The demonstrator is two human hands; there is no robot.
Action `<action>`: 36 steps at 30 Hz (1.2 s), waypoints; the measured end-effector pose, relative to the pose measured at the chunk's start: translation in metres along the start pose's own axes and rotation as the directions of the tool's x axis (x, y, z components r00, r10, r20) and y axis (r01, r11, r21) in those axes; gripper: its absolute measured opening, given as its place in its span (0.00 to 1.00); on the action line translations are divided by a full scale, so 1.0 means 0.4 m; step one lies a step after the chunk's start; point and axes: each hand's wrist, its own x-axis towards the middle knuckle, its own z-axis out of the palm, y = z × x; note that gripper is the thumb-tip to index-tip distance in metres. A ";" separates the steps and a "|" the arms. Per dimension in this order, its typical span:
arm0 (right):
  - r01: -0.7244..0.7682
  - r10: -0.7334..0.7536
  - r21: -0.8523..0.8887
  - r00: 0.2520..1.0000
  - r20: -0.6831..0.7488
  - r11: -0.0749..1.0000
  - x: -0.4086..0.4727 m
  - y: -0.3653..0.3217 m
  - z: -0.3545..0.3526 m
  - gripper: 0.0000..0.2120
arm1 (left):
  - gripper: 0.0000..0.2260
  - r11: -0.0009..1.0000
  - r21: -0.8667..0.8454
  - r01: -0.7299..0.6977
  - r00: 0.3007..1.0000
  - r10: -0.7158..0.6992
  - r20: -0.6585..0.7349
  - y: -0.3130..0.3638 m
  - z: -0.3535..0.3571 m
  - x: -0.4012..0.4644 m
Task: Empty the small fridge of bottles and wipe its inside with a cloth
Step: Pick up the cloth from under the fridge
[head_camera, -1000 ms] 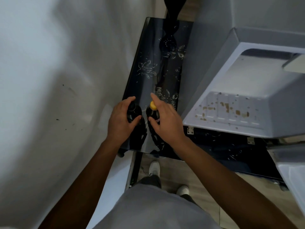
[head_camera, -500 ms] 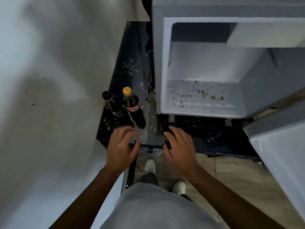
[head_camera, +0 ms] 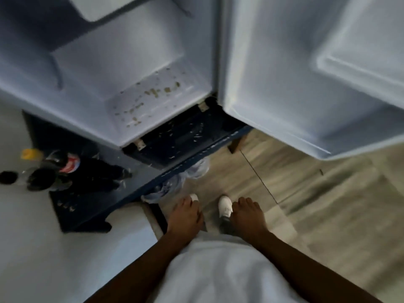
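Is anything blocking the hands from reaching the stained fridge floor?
Nothing visible does. The door is swung wide open, the stained fridge floor holds no bottles, and both bottles stand off to the left. Left hand and right hand are empty; no cloth is visible.

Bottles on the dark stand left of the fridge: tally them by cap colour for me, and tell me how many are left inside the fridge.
Yellow-capped bottle: 1
Black-capped bottle: 1
Bottles visible inside the fridge: 0
Total: 2, both on the stand
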 end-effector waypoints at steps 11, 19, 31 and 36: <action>-0.501 0.447 0.397 0.866 0.225 0.769 -0.220 -0.079 0.134 0.18 | 0.16 0.810 0.329 -0.484 0.859 0.370 0.353 0.020 0.043 0.047; -0.675 0.680 0.540 0.694 0.234 0.503 -0.372 -0.133 0.276 0.17 | 0.16 0.631 0.351 -0.692 0.694 0.446 0.566 0.124 0.089 0.022; -0.697 0.681 0.642 0.640 0.356 0.319 -0.660 0.058 0.481 0.18 | 0.16 0.459 0.444 -0.770 0.632 0.446 0.634 0.433 0.252 -0.137; -0.693 0.712 0.660 0.617 0.334 0.291 -0.747 0.178 0.496 0.16 | 0.16 0.511 0.415 -0.753 0.653 0.496 0.573 0.601 0.290 -0.164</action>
